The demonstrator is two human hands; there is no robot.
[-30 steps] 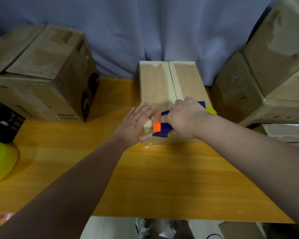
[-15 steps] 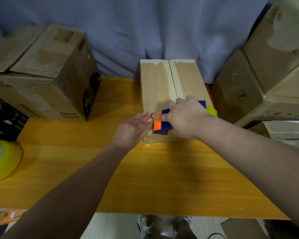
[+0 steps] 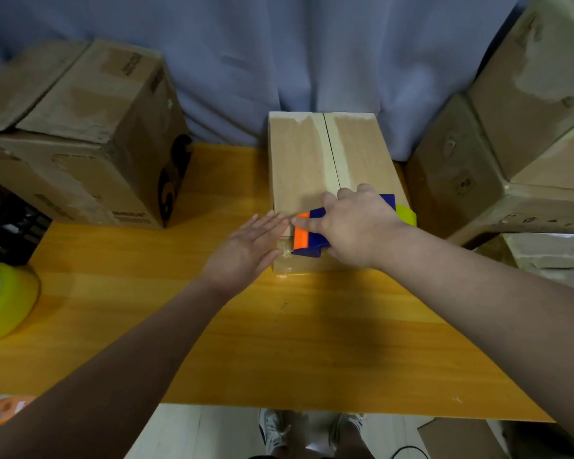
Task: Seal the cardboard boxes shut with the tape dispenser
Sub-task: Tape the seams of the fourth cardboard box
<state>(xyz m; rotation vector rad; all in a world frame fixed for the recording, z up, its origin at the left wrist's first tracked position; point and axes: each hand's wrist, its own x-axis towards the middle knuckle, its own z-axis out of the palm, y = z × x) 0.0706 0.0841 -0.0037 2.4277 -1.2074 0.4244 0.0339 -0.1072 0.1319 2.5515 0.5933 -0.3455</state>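
Observation:
A long cardboard box point(image 3: 305, 160) stands on the yellow wooden table point(image 3: 279, 342), its top flaps closed with a seam down the middle. My right hand point(image 3: 355, 226) grips a blue and orange tape dispenser point(image 3: 307, 235) with a yellow-green tape roll point(image 3: 406, 215), held against the box's near end. My left hand point(image 3: 249, 246) lies flat with straight fingers against the box's near left corner, next to the dispenser's orange end.
A large cardboard box point(image 3: 90, 140) stands at the back left. Stacked cardboard boxes point(image 3: 511, 137) crowd the right side. A spare roll of yellow-green tape point(image 3: 4, 299) lies at the table's left edge. A blue curtain point(image 3: 295, 54) hangs behind.
My left hand curled at the box's near corner half a second ago and now lies flat with straight fingers there. The right hand and dispenser barely moved.

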